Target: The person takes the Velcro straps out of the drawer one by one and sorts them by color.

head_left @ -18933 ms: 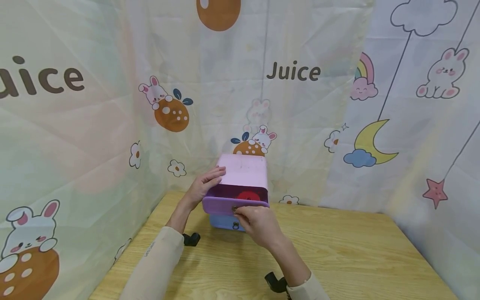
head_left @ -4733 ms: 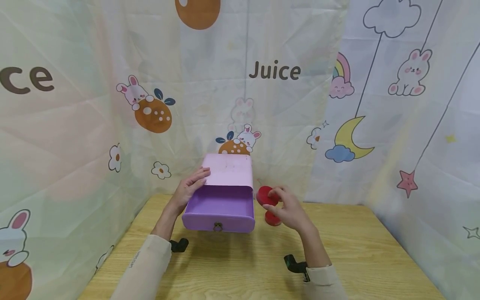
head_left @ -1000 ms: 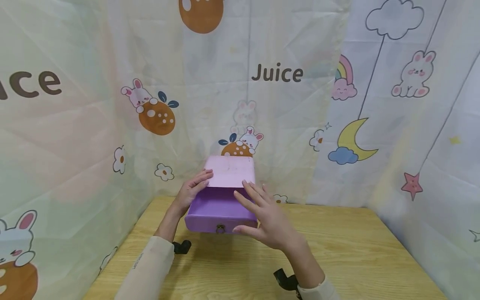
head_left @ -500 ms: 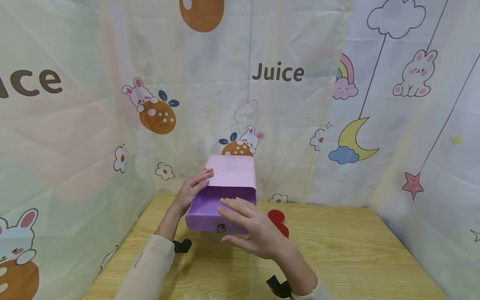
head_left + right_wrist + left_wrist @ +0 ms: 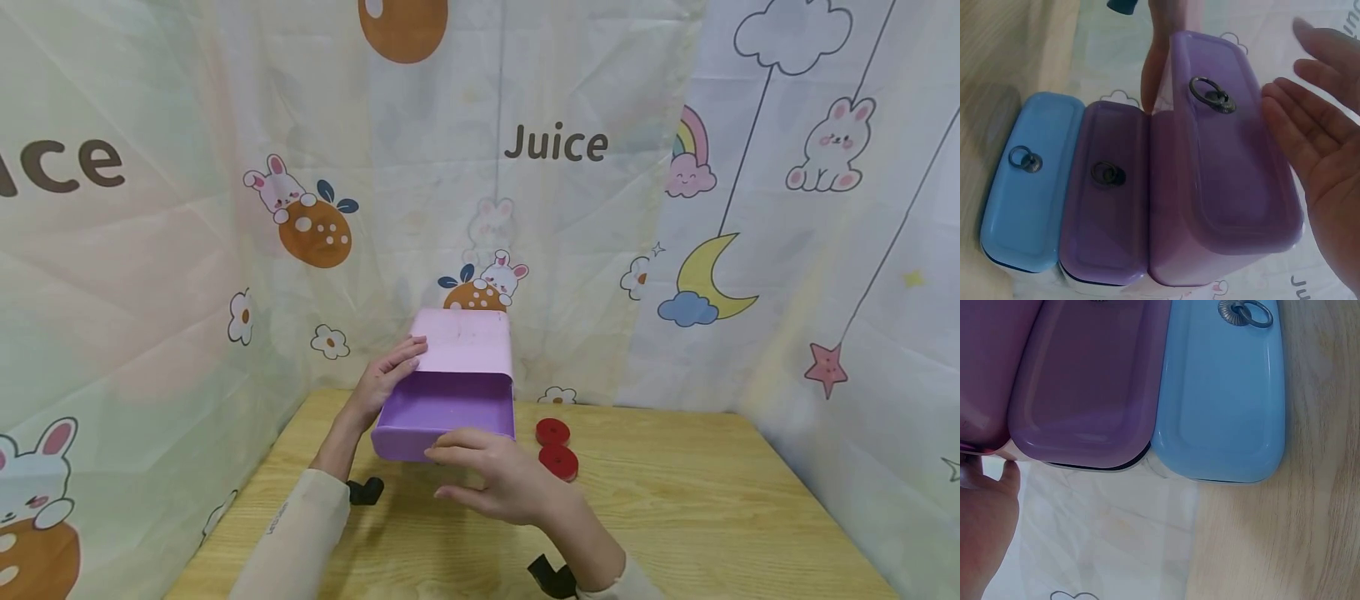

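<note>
A pink cabinet (image 5: 465, 346) of small drawers stands at the table's back. Its purple top drawer (image 5: 401, 445) is pulled out, and nothing lies on the part of its floor that shows. My left hand (image 5: 378, 382) rests on the cabinet's upper left edge. At the drawer's front is my right hand (image 5: 498, 475), fingers extended and holding nothing; in the right wrist view the fingertips reach the front's upper edge, though contact is unclear. Below, a darker purple drawer (image 5: 1104, 194) and a blue drawer (image 5: 1032, 181), both with ring pulls, are pushed in.
Two red discs (image 5: 552, 432) with dark centres lie on the wooden table (image 5: 697, 492), right of the cabinet. Printed cloth (image 5: 600, 250) hangs behind and at both sides. Black camera mounts (image 5: 366, 492) project from the wrists.
Earlier, the drawer was less open with something red inside; later my right hand held a red disc beside it. Now both discs lie on the table. My right hand has dropped toward the drawer front.
</note>
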The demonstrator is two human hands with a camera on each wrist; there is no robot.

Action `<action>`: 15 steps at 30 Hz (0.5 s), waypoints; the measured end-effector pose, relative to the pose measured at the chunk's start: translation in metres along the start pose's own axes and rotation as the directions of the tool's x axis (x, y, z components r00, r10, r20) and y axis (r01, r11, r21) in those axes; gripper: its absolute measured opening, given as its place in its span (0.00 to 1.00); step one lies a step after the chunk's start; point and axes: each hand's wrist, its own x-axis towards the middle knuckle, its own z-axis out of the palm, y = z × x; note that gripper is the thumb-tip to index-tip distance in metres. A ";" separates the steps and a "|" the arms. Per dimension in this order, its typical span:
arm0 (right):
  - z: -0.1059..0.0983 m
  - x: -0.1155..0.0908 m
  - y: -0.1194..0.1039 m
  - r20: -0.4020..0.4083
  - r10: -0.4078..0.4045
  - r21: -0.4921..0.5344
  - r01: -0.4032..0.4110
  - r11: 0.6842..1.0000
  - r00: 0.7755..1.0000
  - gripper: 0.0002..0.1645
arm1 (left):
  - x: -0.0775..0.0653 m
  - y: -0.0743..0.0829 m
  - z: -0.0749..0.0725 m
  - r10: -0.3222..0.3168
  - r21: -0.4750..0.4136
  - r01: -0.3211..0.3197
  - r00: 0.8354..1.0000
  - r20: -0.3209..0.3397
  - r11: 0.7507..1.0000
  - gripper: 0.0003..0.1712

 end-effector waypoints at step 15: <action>0.010 0.002 -0.005 0.344 0.321 -0.195 -0.267 0.944 0.882 0.16 | 0.000 -0.001 0.000 0.007 0.005 -0.007 1.000 0.001 1.000 0.25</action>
